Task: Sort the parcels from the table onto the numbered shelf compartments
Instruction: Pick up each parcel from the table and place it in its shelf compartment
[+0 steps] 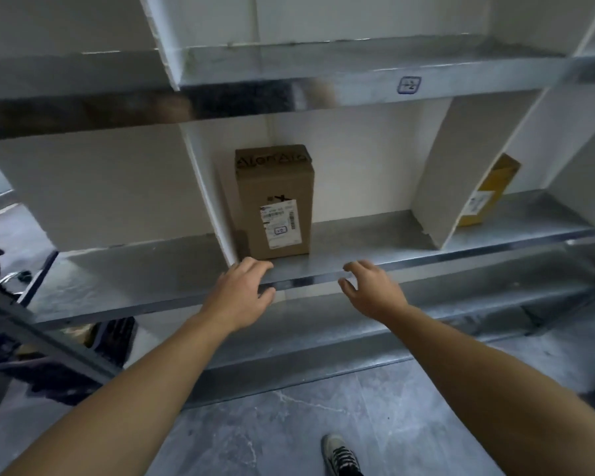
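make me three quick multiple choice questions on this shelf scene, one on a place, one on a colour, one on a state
1. Where does the brown box stand?
A. on the floor
B. in the middle compartment, by its left divider
C. on the top shelf

2. What colour is the parcel in the compartment to the right?
A. blue
B. green
C. yellow

3. What are the left hand and right hand doing?
A. both hold nothing
B. both grip the brown box
C. one carries a parcel

Answers:
1 B, the box stands upright close beside that divider.
2 C, its yellow side shows past the right-hand panel.
3 A, both hands are at the shelf edge with loose, empty fingers.
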Action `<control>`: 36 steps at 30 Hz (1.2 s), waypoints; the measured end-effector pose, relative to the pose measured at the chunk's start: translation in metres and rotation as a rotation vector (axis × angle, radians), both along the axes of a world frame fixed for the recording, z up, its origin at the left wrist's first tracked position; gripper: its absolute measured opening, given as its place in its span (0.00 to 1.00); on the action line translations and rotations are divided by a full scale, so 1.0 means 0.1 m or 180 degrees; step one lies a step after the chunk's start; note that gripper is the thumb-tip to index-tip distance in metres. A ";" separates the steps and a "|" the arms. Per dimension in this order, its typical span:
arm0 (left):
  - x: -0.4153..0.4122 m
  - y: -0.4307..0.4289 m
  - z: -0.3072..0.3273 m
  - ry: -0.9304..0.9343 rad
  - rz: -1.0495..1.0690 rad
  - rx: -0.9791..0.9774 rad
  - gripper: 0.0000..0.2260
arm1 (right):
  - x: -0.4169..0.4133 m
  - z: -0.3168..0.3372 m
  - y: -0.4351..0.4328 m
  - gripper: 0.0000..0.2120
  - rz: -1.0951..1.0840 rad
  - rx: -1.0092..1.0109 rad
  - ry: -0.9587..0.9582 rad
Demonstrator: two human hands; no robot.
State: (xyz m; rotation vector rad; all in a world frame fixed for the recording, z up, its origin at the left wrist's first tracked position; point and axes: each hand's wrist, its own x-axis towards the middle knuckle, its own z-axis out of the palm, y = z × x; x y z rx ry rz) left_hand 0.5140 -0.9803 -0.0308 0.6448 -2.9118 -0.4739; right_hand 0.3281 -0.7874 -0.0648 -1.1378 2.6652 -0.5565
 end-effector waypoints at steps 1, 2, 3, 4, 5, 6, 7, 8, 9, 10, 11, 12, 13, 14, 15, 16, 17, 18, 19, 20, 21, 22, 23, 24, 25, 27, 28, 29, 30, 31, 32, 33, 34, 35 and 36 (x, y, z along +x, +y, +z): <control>-0.06 0.06 -0.01 -0.0050 -0.0097 -0.0047 0.21 | 0.01 0.02 0.13 0.21 0.0016 0.0175 0.0144; -0.12 0.14 -0.01 -0.0100 -0.0194 -0.0085 0.21 | 0.02 0.04 0.27 0.21 0.0022 0.0364 0.0287; -0.19 0.22 -0.01 -0.0142 -0.0284 -0.0099 0.21 | 0.02 0.06 0.41 0.22 0.0014 0.0545 0.0400; -0.27 0.31 -0.01 -0.0166 -0.0370 -0.0093 0.21 | 0.02 0.07 0.54 0.22 -0.0014 0.0692 0.0483; -0.36 0.41 -0.01 -0.0184 -0.0460 -0.0089 0.21 | 0.02 0.08 0.68 0.23 -0.0070 0.0787 0.0561; -0.45 0.52 -0.01 -0.0199 -0.0565 -0.0110 0.21 | 0.01 0.09 0.82 0.22 -0.0156 0.0846 0.0622; -0.55 0.63 -0.01 -0.0221 -0.0673 -0.0156 0.20 | 0.00 0.11 0.97 0.22 -0.0251 0.0876 0.0665; -0.65 0.75 -0.01 -0.0256 -0.0783 -0.0218 0.20 | -0.01 0.13 1.12 0.22 -0.0343 0.0896 0.0692; -0.75 0.87 0.00 -0.0304 -0.0885 -0.0293 0.19 | -0.02 0.15 1.27 0.22 -0.0418 0.0922 0.0720; -0.86 1.00 0.01 -0.0345 -0.0980 -0.0377 0.20 | -0.04 0.17 1.42 0.22 -0.0495 0.0949 0.0739; -0.97 1.15 0.02 -0.0378 -0.1057 -0.0457 0.20 | -0.08 0.19 1.59 0.22 -0.0592 0.0962 0.0729; -1.09 1.30 0.04 -0.0398 -0.1120 -0.0525 0.20 | -0.12 0.21 1.77 0.23 -0.0746 0.0933 0.0662; -1.21 1.47 0.05 -0.0414 -0.1182 -0.0578 0.21 | -0.16 0.23 1.96 0.23 -0.0958 0.0862 0.0558; -1.33 1.65 0.06 -0.0416 -0.1250 -0.0618 0.21 | -0.22 0.25 2.18 0.23 -0.1197 0.0782 0.0444; -1.45 1.83 0.08 -0.0422 -0.1326 -0.0651 0.21 | -0.27 0.27 2.40 0.22 -0.1411 0.0722 0.0353; -1.57 2.03 0.10 -0.0424 -0.1406 -0.0679 0.21 | -0.32 0.28 2.64 0.22 -0.1569 0.0714 0.0283; -1.70 2.23 0.11 -0.0425 -0.1491 -0.0691 0.22 | -0.36 0.28 2.89 0.21 -0.1682 0.0742 0.0237; -1.82 2.45 0.13 -0.0407 -0.1581 -0.0691 0.22 | -0.39 0.27 3.17 0.21 -0.1783 0.0787 0.0217; -1.94 2.68 0.14 -0.0385 -0.1670 -0.0686 0.22 | -0.42 0.27 3.45 0.21 -0.1889 0.0835 0.0215; -2.06 2.92 0.15 -0.0369 -0.1757 -0.0679 0.22 | -0.44 0.26 3.73 0.21 -0.2002 0.0881 0.0209; -2.17 3.16 0.16 -0.0350 -0.1847 -0.0673 0.22 | -0.46 0.26 4.01 0.22 -0.2111 0.0913 0.0204; -2.29 3.41 0.17 -0.0325 -0.1939 -0.0661 0.23 | -0.49 0.27 4.28 0.22 -0.2211 0.0939 0.0194; -2.40 3.66 0.18 -0.0286 -0.2029 -0.0635 0.23 | -0.52 0.28 4.56 0.22 -0.2312 0.0954 0.0187; -2.52 3.92 0.20 -0.0250 -0.2115 -0.0603 0.23 | -0.54 0.31 4.83 0.23 -0.2418 0.0964 0.0187; -2.64 4.18 0.22 -0.0219 -0.2194 -0.0572 0.23 | -0.56 0.33 5.09 0.23 -0.2506 0.0963 0.0204; -2.85 4.69 0.25 -0.0150 -0.2365 -0.0545 0.23 | -0.58 0.39 5.58 0.22 -0.2649 0.0969 0.0206; -2.93 4.95 0.26 -0.0106 -0.2454 -0.0539 0.22 | -0.58 0.41 5.82 0.21 -0.2728 0.0979 0.0180; -3.00 5.20 0.27 -0.0075 -0.2541 -0.0524 0.22 | -0.58 0.43 6.05 0.21 -0.2815 0.0986 0.0165; -3.06 5.46 0.29 -0.0057 -0.2627 -0.0503 0.22 | -0.57 0.44 6.27 0.21 -0.2906 0.1005 0.0145; -3.11 5.69 0.30 -0.0044 -0.2711 -0.0495 0.22 | -0.56 0.46 6.46 0.22 -0.2994 0.1030 0.0131; -3.16 5.89 0.32 -0.0027 -0.2802 -0.0513 0.22 | -0.56 0.47 6.63 0.22 -0.3081 0.1066 0.0124; -3.22 6.08 0.33 -0.0001 -0.2894 -0.0553 0.22 | -0.55 0.48 6.79 0.22 -0.3159 0.1097 0.0132; -3.28 6.23 0.34 0.0020 -0.2983 -0.0601 0.23 | -0.56 0.48 6.93 0.22 -0.3227 0.1117 0.0136; -3.34 6.36 0.35 0.0033 -0.3062 -0.0636 0.23 | -0.56 0.48 7.05 0.22 -0.3281 0.1113 0.0130; -3.41 6.47 0.37 0.0035 -0.3123 -0.0658 0.23 | -0.58 0.48 7.15 0.21 -0.3329 0.1100 0.0121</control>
